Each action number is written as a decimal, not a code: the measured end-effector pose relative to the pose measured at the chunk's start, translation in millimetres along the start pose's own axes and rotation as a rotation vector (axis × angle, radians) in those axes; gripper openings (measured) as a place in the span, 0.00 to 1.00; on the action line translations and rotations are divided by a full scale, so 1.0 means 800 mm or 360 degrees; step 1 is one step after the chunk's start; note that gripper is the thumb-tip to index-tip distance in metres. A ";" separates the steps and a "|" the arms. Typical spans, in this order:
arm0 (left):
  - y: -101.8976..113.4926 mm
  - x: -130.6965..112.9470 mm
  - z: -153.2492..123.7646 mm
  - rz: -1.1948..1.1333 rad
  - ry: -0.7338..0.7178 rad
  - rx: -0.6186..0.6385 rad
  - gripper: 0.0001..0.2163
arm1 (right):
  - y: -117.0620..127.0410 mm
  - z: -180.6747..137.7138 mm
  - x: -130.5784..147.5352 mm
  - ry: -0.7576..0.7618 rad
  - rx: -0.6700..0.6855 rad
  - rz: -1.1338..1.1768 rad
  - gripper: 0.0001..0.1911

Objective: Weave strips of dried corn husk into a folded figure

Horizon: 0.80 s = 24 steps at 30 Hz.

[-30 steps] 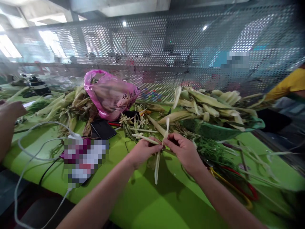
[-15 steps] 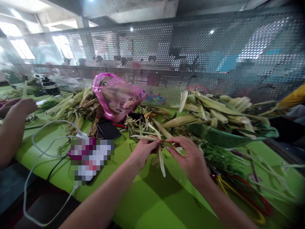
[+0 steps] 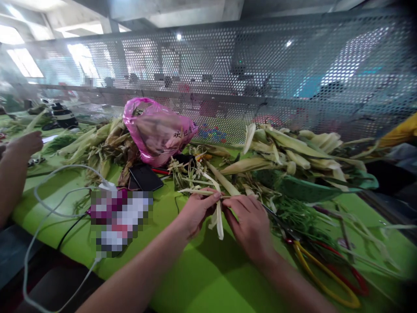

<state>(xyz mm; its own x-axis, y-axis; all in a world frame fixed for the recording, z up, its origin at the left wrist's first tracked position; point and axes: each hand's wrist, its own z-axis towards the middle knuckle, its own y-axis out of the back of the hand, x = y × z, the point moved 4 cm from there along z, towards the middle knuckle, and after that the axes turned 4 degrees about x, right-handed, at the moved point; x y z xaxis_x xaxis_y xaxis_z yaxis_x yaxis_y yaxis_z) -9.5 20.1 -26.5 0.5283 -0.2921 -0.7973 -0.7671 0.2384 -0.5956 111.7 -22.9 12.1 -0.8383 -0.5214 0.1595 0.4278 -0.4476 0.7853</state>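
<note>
Holding a thin pale corn stalk (image 3: 193,191) in both hands, mid-frame, just above the green tabletop (image 3: 208,269).

- Your left hand (image 3: 195,211): thumb and fingers pinched together on the stalk.
- Your right hand (image 3: 249,221): fingers curled and clamped on the same stalk, just beside the left.
- Husk strips (image 3: 219,224) hang down from the stalk between your two hands.

Around you:
- Scissors (image 3: 298,250) with yellow and red handles lie on the tabletop, just right of your right wrist.
- Green basket (image 3: 302,189) is behind your right hand, heaped with peeled corn (image 3: 293,145).
- Pink plastic bag (image 3: 159,130) sits behind your left hand, with a black phone (image 3: 145,177) just in front of it.
- Husk heap (image 3: 97,145) is left of the bag.
- White cable (image 3: 58,195) loops across the left side of the tabletop.
- Another person's hand (image 3: 22,145) rests at the far left edge.
- Yellow sleeve (image 3: 399,130) shows at the far right.
- Perforated metal screen (image 3: 228,65) runs along the back.
</note>
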 end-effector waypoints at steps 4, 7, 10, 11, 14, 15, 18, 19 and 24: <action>0.000 -0.002 0.000 -0.0046 -0.0015 -0.0067 0.13 | -0.001 -0.001 0.002 0.0066 0.0006 -0.0084 0.10; 0.004 -0.005 0.001 -0.0036 -0.0069 -0.0110 0.14 | 0.005 0.001 0.001 0.0086 -0.0016 -0.0036 0.08; 0.009 -0.009 0.002 -0.0017 -0.0122 -0.0161 0.15 | 0.014 0.004 0.001 0.0076 -0.0056 0.0029 0.05; 0.009 -0.010 0.002 -0.0019 -0.0135 -0.0161 0.15 | 0.015 0.004 0.001 0.0090 -0.0052 0.0044 0.06; 0.008 -0.010 0.001 -0.0027 -0.0142 -0.0131 0.15 | 0.013 0.005 0.007 0.0213 0.0039 0.0077 0.13; 0.008 -0.009 0.000 -0.0013 -0.0136 -0.0131 0.15 | 0.011 0.005 0.008 0.0252 0.0082 0.0082 0.15; 0.007 -0.007 0.000 0.0088 -0.0116 -0.0147 0.14 | 0.007 0.005 0.009 0.0279 0.0143 0.0120 0.13; 0.006 -0.007 0.001 0.0121 -0.0114 -0.0142 0.14 | 0.007 0.005 0.008 0.0259 0.0134 0.0165 0.12; 0.003 -0.005 0.002 0.0172 -0.0100 -0.0038 0.15 | 0.017 0.010 -0.001 -0.0007 0.0026 0.0614 0.08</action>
<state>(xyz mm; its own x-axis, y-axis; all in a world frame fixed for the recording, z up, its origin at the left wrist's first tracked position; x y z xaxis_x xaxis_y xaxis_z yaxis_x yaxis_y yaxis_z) -12.4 23.4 -25.0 0.4631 -0.2069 -0.8618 -0.8290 0.2429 -0.5038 115.4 -22.8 27.9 -0.6182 -0.6462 0.4474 0.7065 -0.2075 0.6766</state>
